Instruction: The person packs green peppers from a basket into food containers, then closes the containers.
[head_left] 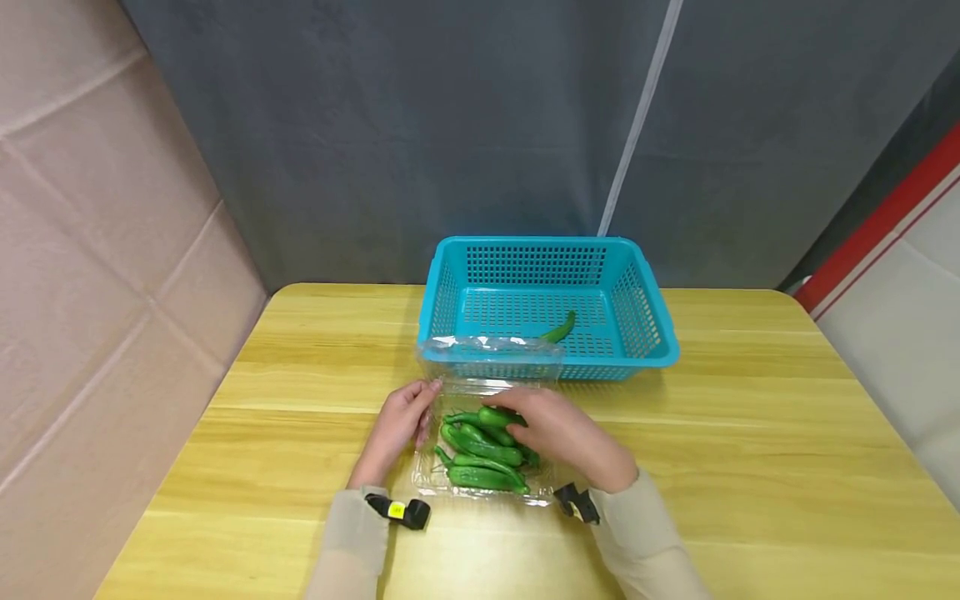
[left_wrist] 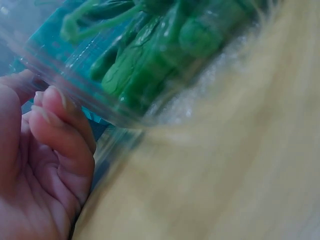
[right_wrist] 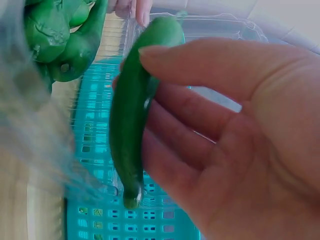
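Observation:
A clear plastic clamshell box (head_left: pixel 423 482) lies on the table with its lid (head_left: pixel 489 360) raised at the far side, against the basket's front. Several green peppers (head_left: pixel 480 452) are piled inside. My left hand (head_left: pixel 396 427) pinches the box's left edge; in the left wrist view its fingers (left_wrist: pixel 62 127) curl at the plastic rim. Over the right part of the box, my right hand (head_left: pixel 564 432) grips one green pepper (right_wrist: pixel 131 110) between thumb and fingers. The right wrist view shows this pepper raised apart from the pile.
A blue perforated plastic basket (head_left: pixel 637 310) stands right behind the box, with a green pepper (head_left: pixel 559 330) in it. Under everything is a light wooden table (head_left: pixel 765 433). A dark grey curtain (head_left: pixel 390 150) hangs behind the table's far edge.

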